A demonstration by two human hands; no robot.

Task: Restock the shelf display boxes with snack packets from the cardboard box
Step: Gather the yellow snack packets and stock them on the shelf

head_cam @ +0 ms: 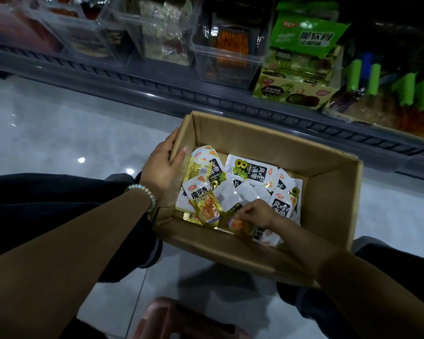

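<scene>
Packets (239,223) in cardboard box (328,206) blurred beneath right hand (255,214) (grip unclear).

Left grip (163,165) holds cardboard box (328,204) wall; right grip (255,214) pinches snack packet (239,222) inside.

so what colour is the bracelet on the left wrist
The bracelet is pale whitish-green beads, clearest in the head view.
</scene>
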